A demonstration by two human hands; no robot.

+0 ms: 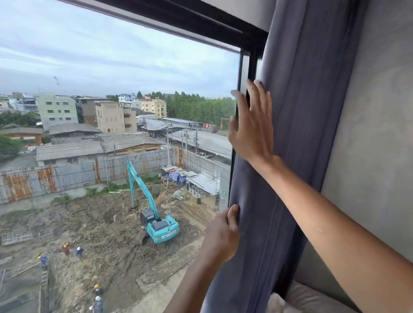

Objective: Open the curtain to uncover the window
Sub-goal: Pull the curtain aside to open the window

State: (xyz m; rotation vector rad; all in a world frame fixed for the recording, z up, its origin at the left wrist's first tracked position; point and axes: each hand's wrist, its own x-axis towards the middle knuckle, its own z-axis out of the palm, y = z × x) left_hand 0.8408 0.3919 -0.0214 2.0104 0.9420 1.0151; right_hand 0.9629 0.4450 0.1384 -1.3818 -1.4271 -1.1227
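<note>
With the window [108,94] almost wholly bare, we judge the task nearly done.
From the left: glass clear to the frame; our left hand [224,236] is clamped on the curtain's [300,105] leading edge, our right hand [252,126] lies flat against it, fingers apart; the curtain hangs bunched beside the wall [377,137], only its last overlap on the frame left to clear.

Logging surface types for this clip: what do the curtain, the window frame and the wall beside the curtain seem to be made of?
Curtain: woven cloth, matte grey-blue, hanging in soft vertical folds and bunching under both hands.
Window frame: probably metal, dark smooth finish with straight, thin edges; painted or coated, hard to tell.
Wall: looks like bare plaster or concrete, matte grey with a mottled, slightly rough surface.
</note>
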